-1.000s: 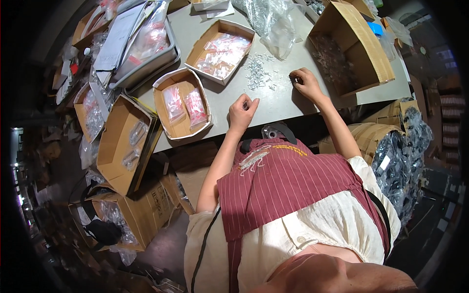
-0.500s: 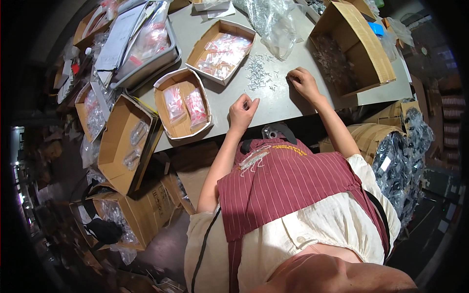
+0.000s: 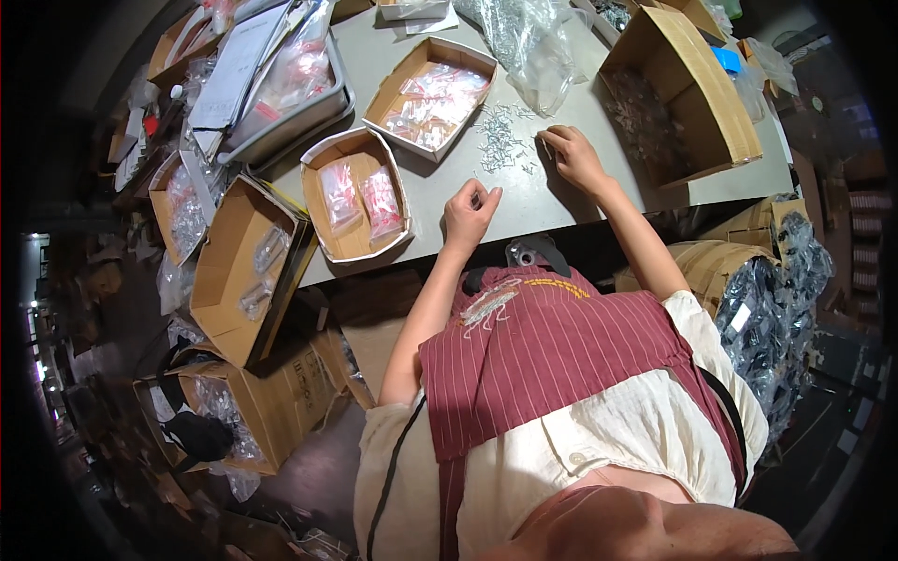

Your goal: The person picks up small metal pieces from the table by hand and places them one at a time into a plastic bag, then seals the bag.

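Observation:
A loose pile of small silver screws (image 3: 505,140) lies on the grey tabletop. My right hand (image 3: 574,159) is at the right edge of this pile, its fingers bent and the fingertips drawn together; whatever is between them is too small to see. Nearer to me and left of it, my left hand (image 3: 470,215) is curled closed, thumb against the fingers. A thin silver tip shows above its knuckles, but what lies inside the fist is hidden.
Left of the pile stand a carton tray (image 3: 385,131) of small filled bags and another tray (image 3: 325,245) with two bags. A tall cardboard box (image 3: 692,103) lies open at right. Clear plastic bags (image 3: 543,70) sit behind. A grey bin (image 3: 341,98) holds papers.
My right hand has shifted slightly left, toward the screws, and its fingers reach a bit further. My left hand stays nearly in place, still curled. The whole view has moved slightly.

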The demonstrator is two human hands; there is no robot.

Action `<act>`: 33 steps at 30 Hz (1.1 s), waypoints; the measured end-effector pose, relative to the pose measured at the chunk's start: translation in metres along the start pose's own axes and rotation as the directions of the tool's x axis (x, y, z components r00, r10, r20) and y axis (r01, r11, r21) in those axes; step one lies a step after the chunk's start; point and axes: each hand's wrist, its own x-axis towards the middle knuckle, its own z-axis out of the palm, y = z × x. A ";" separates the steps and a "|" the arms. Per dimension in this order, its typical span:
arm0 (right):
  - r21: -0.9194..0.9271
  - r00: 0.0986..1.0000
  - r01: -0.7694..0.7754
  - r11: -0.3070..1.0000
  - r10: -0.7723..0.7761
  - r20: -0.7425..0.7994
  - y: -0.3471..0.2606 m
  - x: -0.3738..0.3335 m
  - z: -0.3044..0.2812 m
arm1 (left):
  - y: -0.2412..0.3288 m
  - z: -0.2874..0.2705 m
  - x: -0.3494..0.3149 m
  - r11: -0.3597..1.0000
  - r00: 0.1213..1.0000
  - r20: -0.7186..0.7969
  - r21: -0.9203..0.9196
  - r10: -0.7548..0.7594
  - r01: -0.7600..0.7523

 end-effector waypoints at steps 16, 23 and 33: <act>-0.045 0.971 0.213 0.976 -0.206 0.125 0.004 -0.034 -0.021 | -0.003 -0.001 0.000 1.000 1.000 0.013 0.026 0.005 -0.005; -0.008 0.996 0.088 0.996 -0.087 0.030 0.005 -0.070 -0.029 | -0.007 0.002 0.001 1.000 0.999 0.030 -0.007 -0.021 0.021; 0.237 0.911 -0.309 0.921 0.359 -0.203 0.006 -0.087 -0.025 | -0.005 0.003 0.006 0.883 0.975 0.109 -0.414 -0.191 0.220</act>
